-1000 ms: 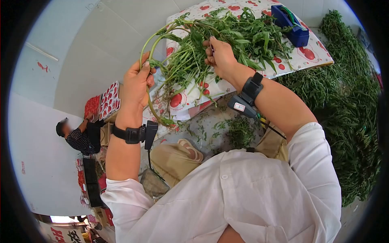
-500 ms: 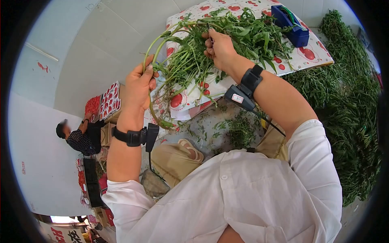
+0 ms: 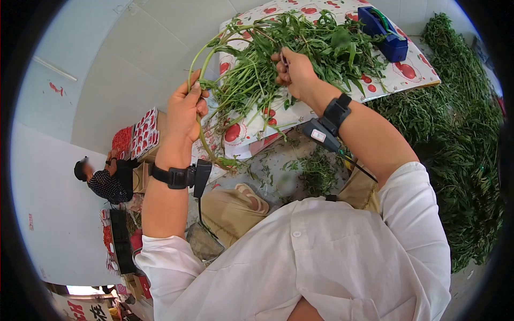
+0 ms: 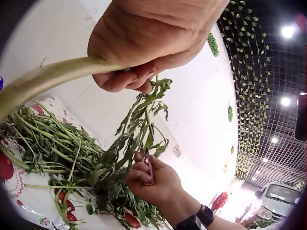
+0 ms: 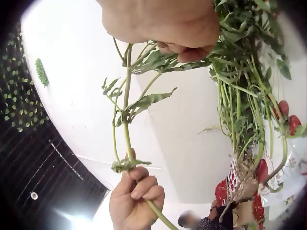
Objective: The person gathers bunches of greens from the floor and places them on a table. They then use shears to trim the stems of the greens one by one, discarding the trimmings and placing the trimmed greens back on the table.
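My left hand [image 3: 184, 109] grips a long, leafy green stem [image 4: 48, 79] between thumb and curled fingers. Its thick lower end hangs below the hand; its upper part arches rightward over the heap of cut greens [image 3: 246, 80]. Curled fingers of my right hand [image 3: 296, 72] hold a small, thin pinkish-grey tool [image 4: 150, 170], beside the stem's leafy upper part. Most of the tool is hidden in the fingers, and I cannot tell its kind. In the right wrist view, the stem's side shoots [image 5: 144, 101] spread between both hands.
A table covered with a fruit-print cloth [image 3: 412, 83] bears the greens and a blue tape dispenser [image 3: 393, 48]. More leafy stems [image 3: 466, 198] are piled on the floor at right. Scraps [image 3: 318, 174] lie below the table. A person [image 3: 110, 184] sits by red-filled trays [image 3: 144, 134].
My right hand went up and left along the arching stem, then came back down and right with the small tool. My left hand shifted slightly right, still gripping the stem.
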Demonstrator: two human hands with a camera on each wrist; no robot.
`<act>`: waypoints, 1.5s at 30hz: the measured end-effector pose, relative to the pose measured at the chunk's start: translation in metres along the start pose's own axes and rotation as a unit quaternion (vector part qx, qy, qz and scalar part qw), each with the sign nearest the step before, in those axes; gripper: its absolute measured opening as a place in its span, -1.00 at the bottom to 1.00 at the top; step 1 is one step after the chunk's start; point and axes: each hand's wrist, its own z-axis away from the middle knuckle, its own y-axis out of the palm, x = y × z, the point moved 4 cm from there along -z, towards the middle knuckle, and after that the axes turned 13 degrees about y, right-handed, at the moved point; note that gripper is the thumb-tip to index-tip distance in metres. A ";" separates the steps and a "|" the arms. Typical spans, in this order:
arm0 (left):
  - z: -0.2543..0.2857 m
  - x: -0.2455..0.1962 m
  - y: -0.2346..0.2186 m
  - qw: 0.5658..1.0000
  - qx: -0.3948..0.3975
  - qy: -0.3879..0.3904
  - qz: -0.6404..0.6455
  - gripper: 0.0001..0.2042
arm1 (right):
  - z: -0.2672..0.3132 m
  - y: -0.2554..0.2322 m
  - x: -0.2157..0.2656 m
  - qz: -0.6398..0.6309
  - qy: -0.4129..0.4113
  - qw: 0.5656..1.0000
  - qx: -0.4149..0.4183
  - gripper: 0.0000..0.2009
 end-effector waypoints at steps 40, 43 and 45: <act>0.000 0.004 0.007 0.999 0.009 -0.019 0.038 -0.68 | 0.013 0.034 -0.022 0.079 -0.004 0.993 0.088 -0.71; 0.002 0.003 0.007 0.999 0.021 -0.020 0.044 -0.68 | 0.007 0.044 -0.014 0.076 0.007 0.991 0.109 -0.71; 0.003 0.003 0.007 0.999 0.025 -0.020 0.042 -0.69 | 0.006 0.047 -0.008 0.091 0.018 0.991 0.101 -0.71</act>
